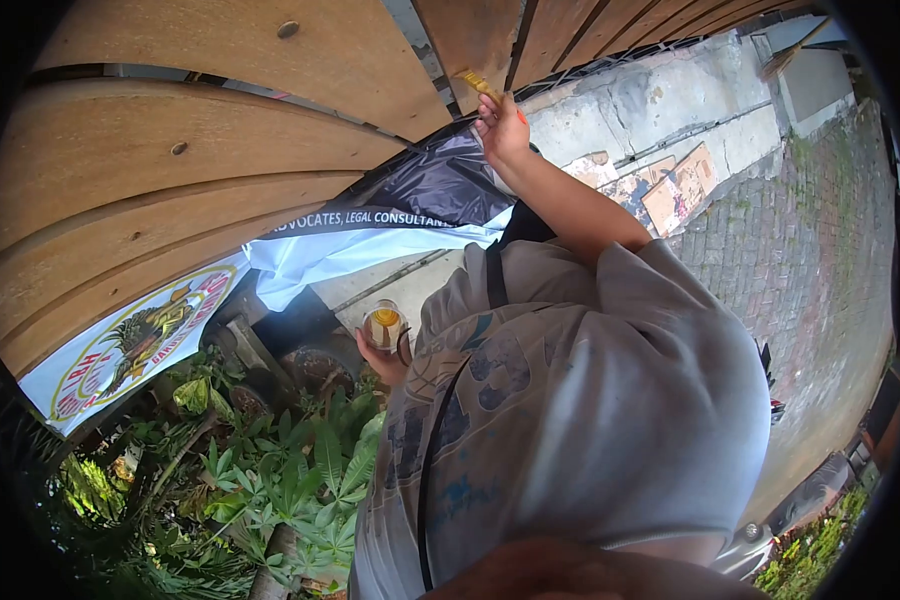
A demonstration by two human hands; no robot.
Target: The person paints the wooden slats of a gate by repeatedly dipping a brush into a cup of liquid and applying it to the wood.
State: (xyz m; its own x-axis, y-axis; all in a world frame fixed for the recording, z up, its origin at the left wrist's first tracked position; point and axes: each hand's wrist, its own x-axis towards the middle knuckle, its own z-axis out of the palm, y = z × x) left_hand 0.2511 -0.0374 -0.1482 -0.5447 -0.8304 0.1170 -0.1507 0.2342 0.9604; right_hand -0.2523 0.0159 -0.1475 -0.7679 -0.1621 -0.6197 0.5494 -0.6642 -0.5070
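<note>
My right hand is raised and closed around a small yellowish paintbrush. The brush's far end meets the lower part of a brown wooden slat; the contact itself is too small to make out. Down by my left side, my left hand is wrapped around a clear plastic cup with something amber inside. My shirt hides most of my left arm. Wide curved wooden boards with dark knots stretch across the upper left.
A banner hangs below the slats, beside another with a round emblem. Leafy plants grow at lower left. Stained flat pieces lie on the concrete ledge. Brick paving runs along the right, with a broom beyond.
</note>
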